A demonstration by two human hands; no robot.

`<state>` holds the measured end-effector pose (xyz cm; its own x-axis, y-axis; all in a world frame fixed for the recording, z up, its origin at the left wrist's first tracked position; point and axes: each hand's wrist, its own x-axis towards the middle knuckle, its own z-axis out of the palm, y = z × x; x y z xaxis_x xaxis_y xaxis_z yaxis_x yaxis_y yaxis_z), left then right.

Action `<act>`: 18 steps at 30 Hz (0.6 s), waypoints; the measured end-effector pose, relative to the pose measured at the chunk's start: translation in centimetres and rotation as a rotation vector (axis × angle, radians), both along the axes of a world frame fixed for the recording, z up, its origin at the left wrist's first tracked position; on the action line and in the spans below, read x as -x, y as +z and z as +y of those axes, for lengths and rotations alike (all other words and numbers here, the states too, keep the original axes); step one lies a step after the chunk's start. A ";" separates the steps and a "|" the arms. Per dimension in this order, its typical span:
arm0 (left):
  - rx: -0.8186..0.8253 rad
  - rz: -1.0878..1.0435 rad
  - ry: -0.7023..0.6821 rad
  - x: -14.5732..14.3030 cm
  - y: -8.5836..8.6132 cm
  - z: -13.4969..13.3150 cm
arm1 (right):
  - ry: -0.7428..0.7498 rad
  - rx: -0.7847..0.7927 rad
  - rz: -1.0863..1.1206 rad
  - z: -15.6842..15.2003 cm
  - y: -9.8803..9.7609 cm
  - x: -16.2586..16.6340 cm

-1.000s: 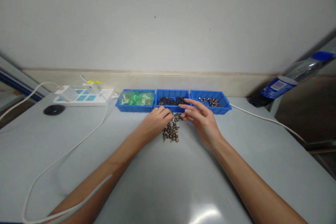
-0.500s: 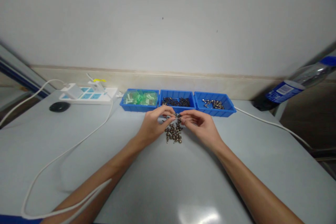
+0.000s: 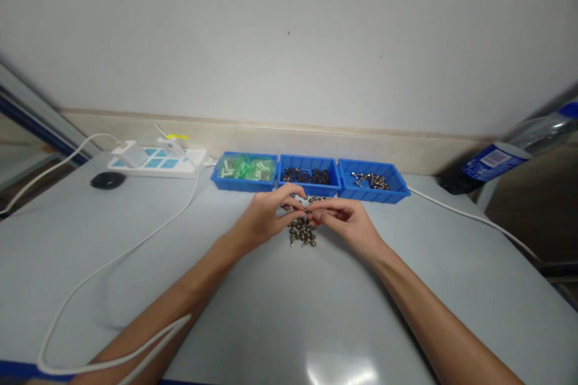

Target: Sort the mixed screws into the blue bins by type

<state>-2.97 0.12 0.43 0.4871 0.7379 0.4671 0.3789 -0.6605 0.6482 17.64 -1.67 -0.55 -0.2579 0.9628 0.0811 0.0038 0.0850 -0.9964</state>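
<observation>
Over a pile of small bronze-coloured screw-like metal parts, my two hands meet at the fingertips. My left hand has thumb and fingers pinched together, its tips against those of the other hand. My right hand is pinched too, thumb against fingers. Whatever sits between the fingertips is too small and covered to make out. Just behind the hands, a blue bin holds dark screws. To its right, another blue bin contains shiny metal screws.
A blue bin with green-tinted plastic bags stands at the left of the row. Further left are a white power strip and a black round object. A white cable crosses my left forearm. A bottle leans at right.
My right hand's fingers have come closer to my left fingertips, and both hands sit slightly lower over the pile. The whole view has shifted a little.
</observation>
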 end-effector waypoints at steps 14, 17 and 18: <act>-0.184 0.193 0.012 1.7 0.0 0.8 | -0.063 0.097 0.160 0.3 -0.1 -0.2; -0.223 0.352 0.023 2.4 -0.3 1.3 | -0.226 0.042 0.268 0.5 0.4 -0.5; -0.221 0.386 0.023 2.5 -0.5 1.5 | -0.270 0.034 0.291 0.6 0.6 -0.5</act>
<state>-5.50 1.58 -0.12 0.6416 0.6533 0.4019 0.5815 -0.7560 0.3006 18.15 -1.09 0.01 0.0339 0.9962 0.0800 -0.2612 0.0861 -0.9614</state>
